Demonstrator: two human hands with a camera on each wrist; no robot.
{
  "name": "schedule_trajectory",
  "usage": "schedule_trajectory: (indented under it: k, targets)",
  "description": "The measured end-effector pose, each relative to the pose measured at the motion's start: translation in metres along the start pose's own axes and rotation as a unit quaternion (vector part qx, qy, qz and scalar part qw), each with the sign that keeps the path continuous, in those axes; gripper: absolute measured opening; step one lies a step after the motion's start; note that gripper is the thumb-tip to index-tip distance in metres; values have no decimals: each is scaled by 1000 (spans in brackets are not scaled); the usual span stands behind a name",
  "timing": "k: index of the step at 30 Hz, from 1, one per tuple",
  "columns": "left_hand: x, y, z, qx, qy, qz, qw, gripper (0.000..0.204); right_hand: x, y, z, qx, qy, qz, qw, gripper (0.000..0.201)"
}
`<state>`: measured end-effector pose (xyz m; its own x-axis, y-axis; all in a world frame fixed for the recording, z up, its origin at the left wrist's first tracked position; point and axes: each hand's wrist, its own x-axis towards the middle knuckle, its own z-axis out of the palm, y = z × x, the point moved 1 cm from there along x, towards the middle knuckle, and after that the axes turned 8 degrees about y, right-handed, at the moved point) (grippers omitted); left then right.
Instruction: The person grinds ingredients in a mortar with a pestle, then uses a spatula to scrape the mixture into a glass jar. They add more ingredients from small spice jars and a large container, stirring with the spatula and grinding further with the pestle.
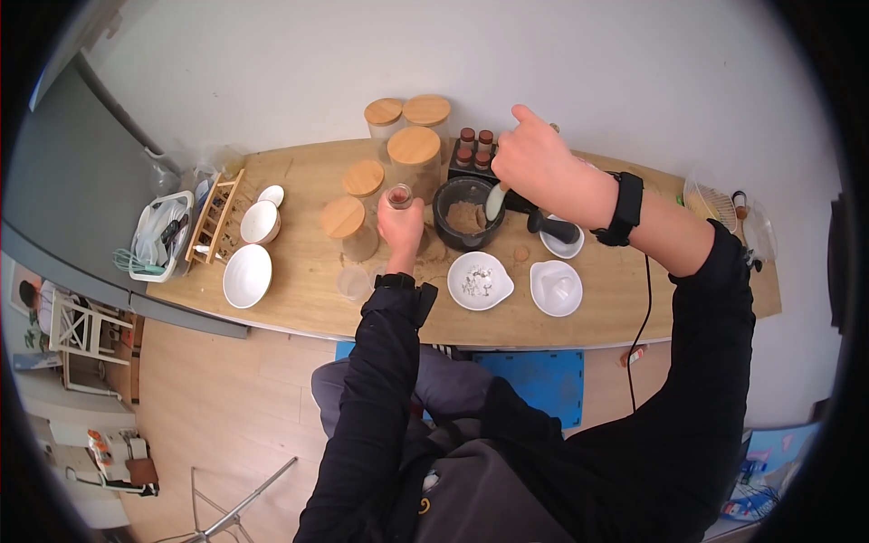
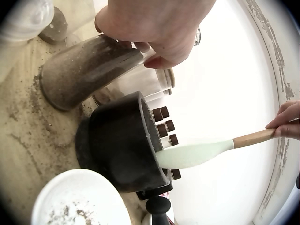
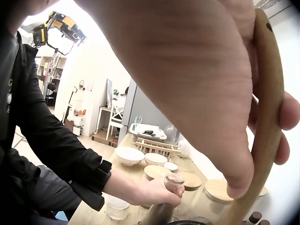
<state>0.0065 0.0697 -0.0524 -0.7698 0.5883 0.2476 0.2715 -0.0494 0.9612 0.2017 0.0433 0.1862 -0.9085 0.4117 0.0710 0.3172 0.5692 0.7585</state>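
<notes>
My left hand (image 1: 400, 228) grips a glass bottle (image 2: 77, 75) around its upper part; brown powder shows in it, and it stands beside the black mortar (image 2: 119, 140). In my right hand (image 1: 543, 165) is the wooden handle (image 2: 253, 138) of a spatula, pinched between fingers and thumb. The spatula's pale green blade (image 2: 192, 153) slants down into the mortar, its tip hidden behind the rim in the left wrist view. Light brown powder (image 1: 464, 218) lies inside the mortar. The right wrist view shows the handle (image 3: 268, 108) close up along my palm.
Wooden-lidded jars (image 1: 415, 149) stand behind and left of the bottle. Small brown-capped bottles (image 1: 466, 138) are behind the mortar. White bowls (image 1: 480, 281) sit in front, and a black pestle (image 1: 559, 230) rests over another bowl at right. A wooden rack (image 1: 215, 217) and more bowls are at left.
</notes>
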Motion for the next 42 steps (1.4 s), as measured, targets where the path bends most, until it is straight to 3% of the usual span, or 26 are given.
schedule_trajectory:
  k: [9,11,14,23,26,29,32,36,39,42]
  targets:
    - [-1,5,-3,22,-13,-18,1000,34,1,17,33,180,-119,54,975,15]
    - [-1,5,-3,15,-15,-12,1000,34,0,25,33,200,-176,77,961,17]
    - [-1,7,-4,28,-1,-15,1000,34,-4,38,24,217,-194,107,950,17]
    - [2,-9,5,-22,4,18,1000,30,-8,20,40,246,-148,99,953,16]
    - [3,-11,5,-32,0,12,999,29,-9,35,26,281,-193,138,930,17]
    - [0,-7,3,-13,3,-4,1000,29,-10,34,23,287,-185,135,930,16]
    - [1,-11,3,-16,5,-4,1000,29,-15,19,40,261,-132,115,949,16]
    - [3,-14,4,-12,-1,-9,1000,31,-32,45,27,350,-175,195,899,16]
    - [6,-22,8,-17,-1,-19,1000,32,-60,37,42,337,-116,236,904,16]
    - [8,-27,9,-23,-2,-19,1000,34,-88,20,63,300,-104,144,937,17]
